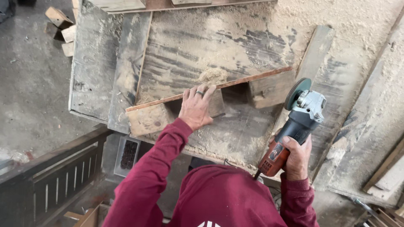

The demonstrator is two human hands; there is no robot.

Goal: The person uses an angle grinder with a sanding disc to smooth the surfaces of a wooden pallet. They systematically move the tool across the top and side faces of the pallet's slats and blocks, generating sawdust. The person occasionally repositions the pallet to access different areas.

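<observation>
— The workbench [105, 63]?
— Rough, weathered grey wood, matt, dusted with pale sawdust [212, 75].
— And the thin strip [235, 82]?
— Bare reddish wood, resting on coarse wooden blocks [271, 88].
— The angle grinder [294, 126]?
— Dull cast-metal head, black and orange plastic body, slightly glossy; its disc [296, 92] looks greenish and gritty, though that is hard to tell.
— The sleeves [155, 168]?
— Soft maroon cloth, matt.

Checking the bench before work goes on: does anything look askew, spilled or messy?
Yes. The thin strip lies slanted across the bench, pinned by the left hand. A sawdust heap sits beside it, and dust covers the right side. The right hand holds the grinder clear.
</observation>
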